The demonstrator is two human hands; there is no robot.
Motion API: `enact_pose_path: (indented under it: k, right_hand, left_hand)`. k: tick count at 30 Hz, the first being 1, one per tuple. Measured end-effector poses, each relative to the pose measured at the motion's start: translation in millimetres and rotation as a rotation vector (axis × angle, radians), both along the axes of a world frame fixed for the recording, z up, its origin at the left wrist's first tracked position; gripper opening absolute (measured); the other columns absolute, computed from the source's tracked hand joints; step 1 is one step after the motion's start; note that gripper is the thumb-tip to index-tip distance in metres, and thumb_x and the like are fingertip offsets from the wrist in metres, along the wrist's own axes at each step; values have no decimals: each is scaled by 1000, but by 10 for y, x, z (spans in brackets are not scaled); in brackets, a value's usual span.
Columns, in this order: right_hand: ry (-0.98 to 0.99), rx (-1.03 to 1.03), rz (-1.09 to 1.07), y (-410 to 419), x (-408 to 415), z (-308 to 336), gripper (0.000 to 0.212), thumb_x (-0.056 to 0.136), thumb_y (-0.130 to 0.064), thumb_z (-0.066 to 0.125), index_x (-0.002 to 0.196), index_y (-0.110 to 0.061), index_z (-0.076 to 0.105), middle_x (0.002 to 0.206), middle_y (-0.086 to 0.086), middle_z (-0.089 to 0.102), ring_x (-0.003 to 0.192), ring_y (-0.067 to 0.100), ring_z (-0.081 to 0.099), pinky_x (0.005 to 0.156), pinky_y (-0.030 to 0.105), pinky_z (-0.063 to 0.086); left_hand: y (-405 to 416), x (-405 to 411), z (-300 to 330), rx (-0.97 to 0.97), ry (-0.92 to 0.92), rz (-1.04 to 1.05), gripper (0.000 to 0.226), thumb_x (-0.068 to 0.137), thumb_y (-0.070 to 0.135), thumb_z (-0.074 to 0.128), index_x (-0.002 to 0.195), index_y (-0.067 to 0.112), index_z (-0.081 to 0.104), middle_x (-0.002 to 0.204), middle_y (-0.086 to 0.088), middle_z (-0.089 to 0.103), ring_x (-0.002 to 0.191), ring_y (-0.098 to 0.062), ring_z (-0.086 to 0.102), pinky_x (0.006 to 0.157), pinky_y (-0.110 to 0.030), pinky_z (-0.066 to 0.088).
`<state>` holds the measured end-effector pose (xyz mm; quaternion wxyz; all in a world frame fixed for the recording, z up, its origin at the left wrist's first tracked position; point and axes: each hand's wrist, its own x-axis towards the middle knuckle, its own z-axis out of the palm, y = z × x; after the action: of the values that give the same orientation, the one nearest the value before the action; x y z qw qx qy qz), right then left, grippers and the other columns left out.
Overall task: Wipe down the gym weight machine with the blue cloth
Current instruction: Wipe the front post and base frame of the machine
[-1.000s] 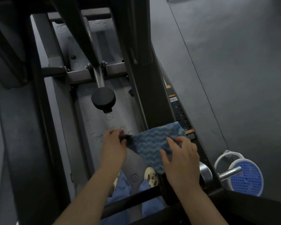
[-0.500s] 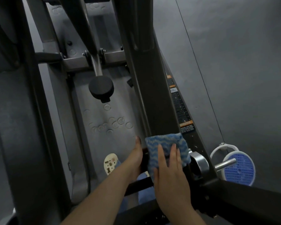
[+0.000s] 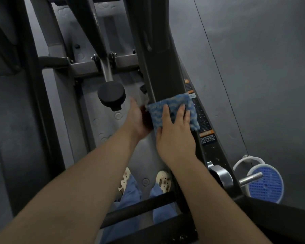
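- Blue cloth [image 3: 173,110] spread on dark machine beam [image 3: 158,71], pressed flat under right hand [image 3: 174,131], fingers straight.
- Left hand [image 3: 136,118] beside beam, blurred; grip impossible to tell.
- Probably soft, light, limp; best pressed by palm at the middle.

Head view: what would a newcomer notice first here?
The blue wavy-patterned cloth at centre, pressed flat by the right hand against the dark slanted metal beam of the machine. The left hand is beside it. At lower right, a round blue perforated disc lies on the floor.

floor [image 3: 253,67]: dark grey | on it: weight machine [image 3: 158,71]; round blue perforated disc [image 3: 266,185]
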<state>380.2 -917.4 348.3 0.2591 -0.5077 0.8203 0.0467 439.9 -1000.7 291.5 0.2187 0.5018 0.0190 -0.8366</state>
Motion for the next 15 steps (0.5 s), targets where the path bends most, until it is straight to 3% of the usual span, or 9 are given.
enact_pose_path:
  k: [2, 6, 9, 12, 15]
  right_hand:
    - [0, -5, 9, -87, -26, -21, 68, 99, -33, 37, 151, -23, -6, 155, 18, -16, 143, 37, -10, 115, 43, 17]
    - [54, -6, 48, -13, -72, -52, 69, 99, -34, 38, 151, -20, -5, 156, 18, -14, 144, 36, -7, 115, 44, 17]
    - [39, 11, 32, 200, -57, -52, 70, 99, -36, 38, 151, -20, -6, 156, 18, -14, 144, 36, -7, 115, 45, 18]
    - [37, 55, 25, 529, 16, -54, 71, 98, -35, 39, 151, -18, -4, 155, 22, -12, 144, 39, -5, 114, 44, 19]
    - [111, 80, 33, 914, 79, -99, 82, 79, -31, 71, 146, -9, 30, 147, 34, 24, 133, 49, 30, 99, 50, 42]
  left_hand:
    - [-107, -39, 81, -60, -23, 80, 70, 94, 62, 14, 98, 8, 57, 114, -15, 61, 107, -32, 57, 94, -42, 40]
    - [-114, -98, 84, -169, -61, -58, 76, 91, 67, 12, 96, 10, 62, 108, -9, 63, 88, -24, 65, 80, -34, 51]
    - [120, -63, 20, -194, -97, -236, 79, 89, 70, 10, 99, 13, 64, 114, -12, 65, 98, -22, 65, 84, -33, 51]
    - [516, 19, -68, -98, -76, -346, 80, 88, 71, 8, 104, 15, 63, 120, -10, 63, 104, -24, 61, 92, -33, 45]
    - [885, 76, -74, 33, -63, -437, 86, 85, 74, 8, 115, 13, 61, 127, -14, 59, 117, -27, 56, 93, -34, 43]
